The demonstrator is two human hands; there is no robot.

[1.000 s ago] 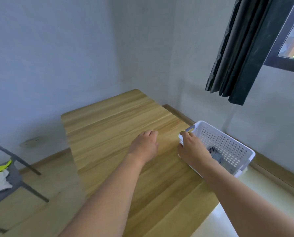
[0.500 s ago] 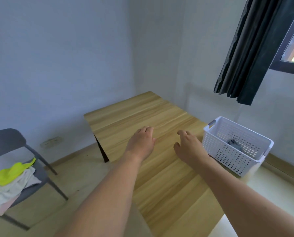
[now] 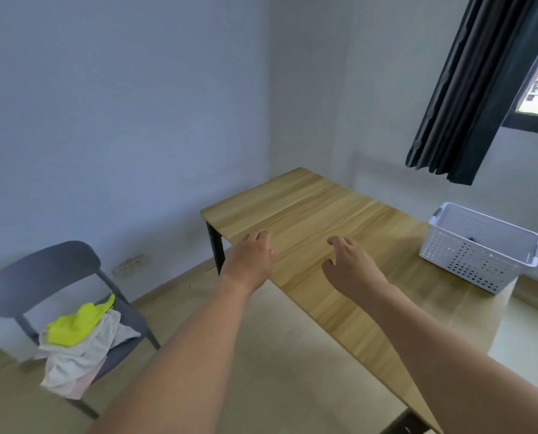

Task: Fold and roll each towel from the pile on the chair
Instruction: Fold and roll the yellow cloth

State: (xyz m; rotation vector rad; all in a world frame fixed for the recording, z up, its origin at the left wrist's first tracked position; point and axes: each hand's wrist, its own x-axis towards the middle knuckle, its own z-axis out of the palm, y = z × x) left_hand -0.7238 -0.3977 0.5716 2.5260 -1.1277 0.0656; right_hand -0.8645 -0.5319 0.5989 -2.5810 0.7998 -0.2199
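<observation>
A pile of towels (image 3: 83, 343) sits on the gray chair (image 3: 47, 270) at the left. The left hand (image 3: 252, 255) and right hand (image 3: 350, 267) are over the wood table (image 3: 324, 208), fingers loose, holding nothing. A white basket (image 3: 477, 249) stands at the right.

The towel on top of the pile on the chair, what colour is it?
Bright yellow-green. The top towel lies on whitish ones on the grey chair, seen in the head view.

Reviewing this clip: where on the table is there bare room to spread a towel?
The wooden table is bare from its far left corner to the white basket at its right end. The left hand and right hand are over its middle. The chair seat is crowded with towels.
</observation>
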